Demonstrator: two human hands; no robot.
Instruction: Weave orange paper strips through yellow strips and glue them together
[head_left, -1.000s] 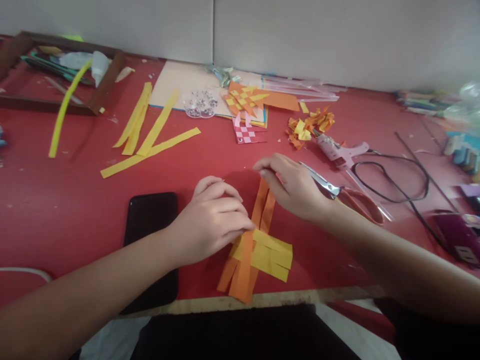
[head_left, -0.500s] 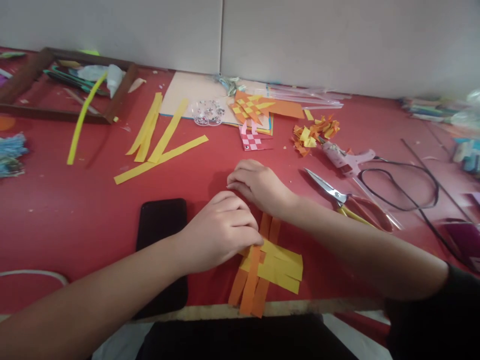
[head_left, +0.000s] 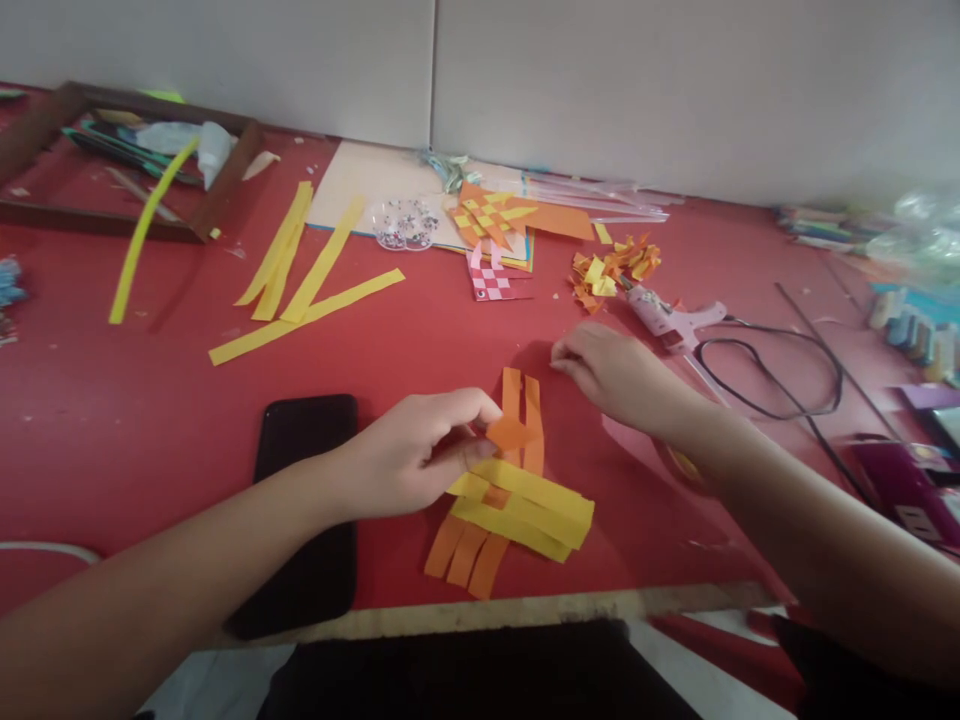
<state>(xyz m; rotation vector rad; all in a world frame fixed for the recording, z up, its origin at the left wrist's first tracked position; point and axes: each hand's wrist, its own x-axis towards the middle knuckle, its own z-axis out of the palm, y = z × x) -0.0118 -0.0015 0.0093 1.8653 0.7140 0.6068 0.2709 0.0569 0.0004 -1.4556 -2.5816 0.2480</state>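
My left hand (head_left: 416, 455) pinches the end of an orange paper strip (head_left: 511, 434) between thumb and fingers, lifting it over the woven piece. That piece lies flat near the table's front edge: yellow paper strips (head_left: 536, 510) run across it, interlaced with orange paper strips (head_left: 466, 553) that stick out below and above. To the upper right, my right hand (head_left: 604, 370) is off the weave, its fingers curled together low over the red table; anything inside them is hidden. A black phone (head_left: 307, 500) lies under and beside my left forearm.
Loose yellow strips (head_left: 307, 328) lie at left, near a wooden frame (head_left: 191, 225) holding tools. Paper fish (head_left: 491, 280), sheets (head_left: 337, 190) and a case of small beads (head_left: 405, 225) are at the back. A pink glue gun (head_left: 679, 325) with its cord lies right, by paper scraps (head_left: 600, 275).
My right hand has moved right, away from my left hand, and its forearm now covers the scissors. My left hand has turned and raised an orange strip's end. The view has shifted slightly.
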